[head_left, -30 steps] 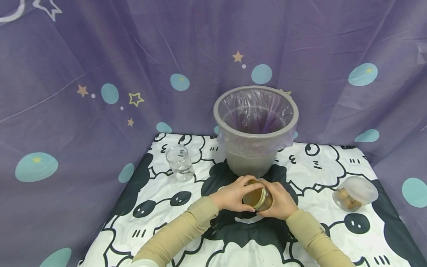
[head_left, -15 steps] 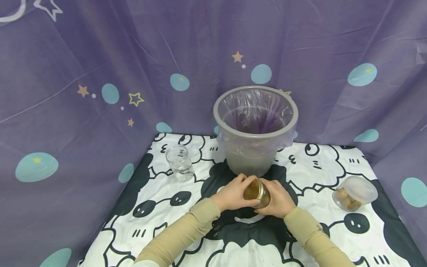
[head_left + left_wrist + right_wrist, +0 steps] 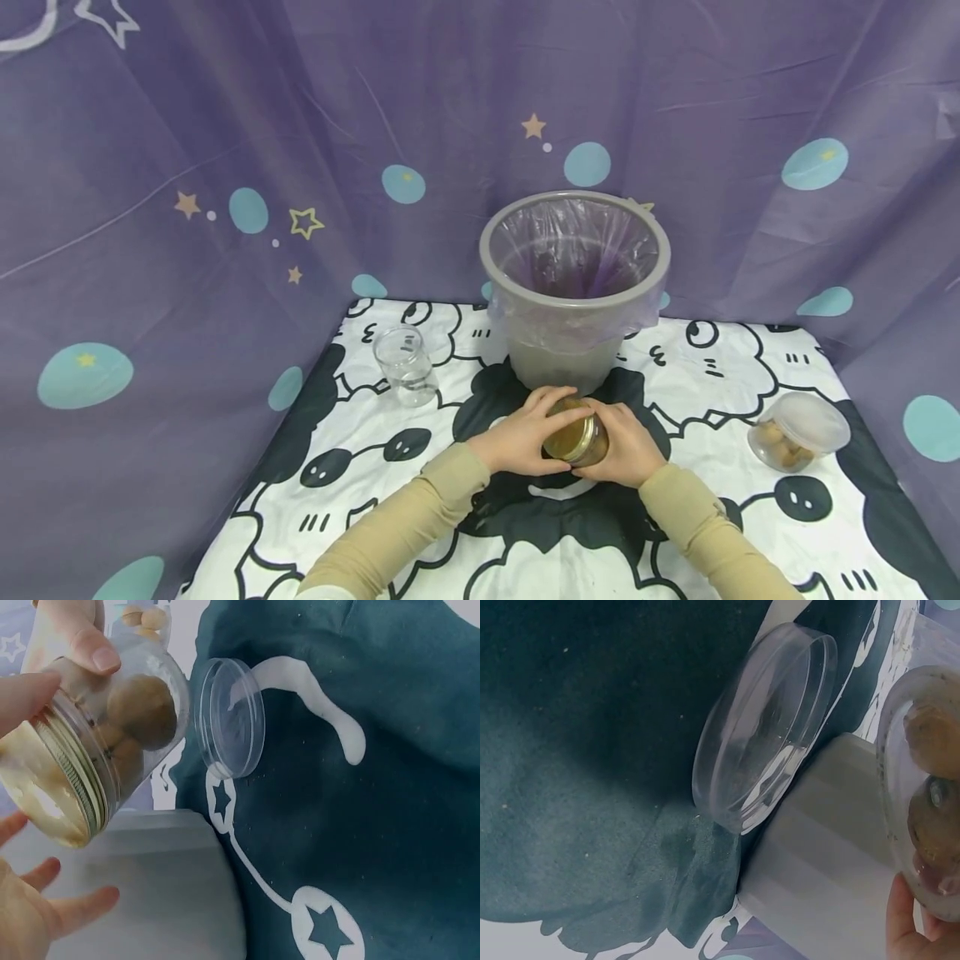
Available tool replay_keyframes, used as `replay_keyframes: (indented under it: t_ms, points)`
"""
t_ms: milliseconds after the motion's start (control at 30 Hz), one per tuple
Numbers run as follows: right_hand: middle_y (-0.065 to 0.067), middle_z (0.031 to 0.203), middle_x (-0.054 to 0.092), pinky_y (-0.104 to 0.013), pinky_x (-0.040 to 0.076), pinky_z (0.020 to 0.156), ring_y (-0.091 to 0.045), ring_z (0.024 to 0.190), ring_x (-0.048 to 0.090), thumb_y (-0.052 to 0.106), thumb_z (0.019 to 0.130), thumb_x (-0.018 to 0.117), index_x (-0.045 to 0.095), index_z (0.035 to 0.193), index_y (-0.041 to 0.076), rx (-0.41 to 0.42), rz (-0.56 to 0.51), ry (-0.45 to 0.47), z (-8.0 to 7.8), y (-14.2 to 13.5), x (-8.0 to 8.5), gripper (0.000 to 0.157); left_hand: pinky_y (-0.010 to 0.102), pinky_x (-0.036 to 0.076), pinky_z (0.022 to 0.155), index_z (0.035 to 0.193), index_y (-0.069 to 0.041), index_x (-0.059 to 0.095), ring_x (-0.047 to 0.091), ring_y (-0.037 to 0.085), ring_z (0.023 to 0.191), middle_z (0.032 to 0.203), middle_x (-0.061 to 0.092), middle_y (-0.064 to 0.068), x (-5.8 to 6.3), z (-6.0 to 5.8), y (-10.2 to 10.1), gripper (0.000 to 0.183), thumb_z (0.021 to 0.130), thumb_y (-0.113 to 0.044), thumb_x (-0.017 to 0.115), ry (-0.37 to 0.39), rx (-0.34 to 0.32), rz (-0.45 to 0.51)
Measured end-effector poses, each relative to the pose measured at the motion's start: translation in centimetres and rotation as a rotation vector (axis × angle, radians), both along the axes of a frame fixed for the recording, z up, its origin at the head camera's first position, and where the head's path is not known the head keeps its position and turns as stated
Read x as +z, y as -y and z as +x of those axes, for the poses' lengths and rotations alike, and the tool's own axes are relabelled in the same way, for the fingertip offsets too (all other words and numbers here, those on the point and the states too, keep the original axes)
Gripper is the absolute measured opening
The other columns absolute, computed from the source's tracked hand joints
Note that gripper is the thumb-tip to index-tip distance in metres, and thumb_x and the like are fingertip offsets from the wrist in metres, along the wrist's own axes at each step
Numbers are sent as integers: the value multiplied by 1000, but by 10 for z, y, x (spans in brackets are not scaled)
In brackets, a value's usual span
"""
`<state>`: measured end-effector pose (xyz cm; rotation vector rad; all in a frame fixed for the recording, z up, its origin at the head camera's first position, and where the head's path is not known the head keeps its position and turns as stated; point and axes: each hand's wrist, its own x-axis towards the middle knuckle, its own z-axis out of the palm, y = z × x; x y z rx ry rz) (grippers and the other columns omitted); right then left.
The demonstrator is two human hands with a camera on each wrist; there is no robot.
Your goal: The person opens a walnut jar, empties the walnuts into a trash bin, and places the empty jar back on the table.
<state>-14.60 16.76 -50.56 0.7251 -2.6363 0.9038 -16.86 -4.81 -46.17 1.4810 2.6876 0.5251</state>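
A clear jar [image 3: 139,716] with a gold screw lid [image 3: 49,784] and brown lumps inside is tilted, its lid to the left. My right hand [image 3: 621,446] grips the jar's body; its thumb lies on the side in the left wrist view. My left hand [image 3: 521,437] is spread about the lid, a fingertip at its upper edge and other fingers [image 3: 71,911] straight and apart from it. A shallow clear round dish or cap [image 3: 765,731] sits on the dark cloth near the jar; my hands hide it in the head view.
A grey bin [image 3: 562,358] with a plastic liner stands just behind my hands. An upright clear glass [image 3: 405,367] is at the left. To the right sits a tub [image 3: 798,433] with a frosted lid and tan pieces. A purple curtain [image 3: 450,100] hangs behind.
Half a second ago my left fingers were closed round the lid; now they have spread and moved slightly left. My right hand keeps hold of the jar, nearly in place.
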Motion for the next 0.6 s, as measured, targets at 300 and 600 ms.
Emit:
replay_keyframes:
  t_ms: [300, 600]
  points:
    - [-6, 117, 61, -41, 52, 75, -22, 94, 52, 31, 46, 94, 47, 135, 10, -12, -3, 43, 2, 2, 1, 103, 36, 26, 116, 142, -15, 43, 28, 31, 140, 153, 30, 8, 5, -6, 4, 73, 78, -18, 78, -3, -168, 43]
    - [-8, 115, 60, -41, 52, 74, -24, 94, 52, 31, 46, 94, 47, 134, 8, -16, -14, 46, 2, 1, 0, 102, 33, 31, 113, 141, -15, 45, 33, 25, 135, 150, 32, 8, 7, -6, 0, 70, 79, -21, 77, -5, -161, 45]
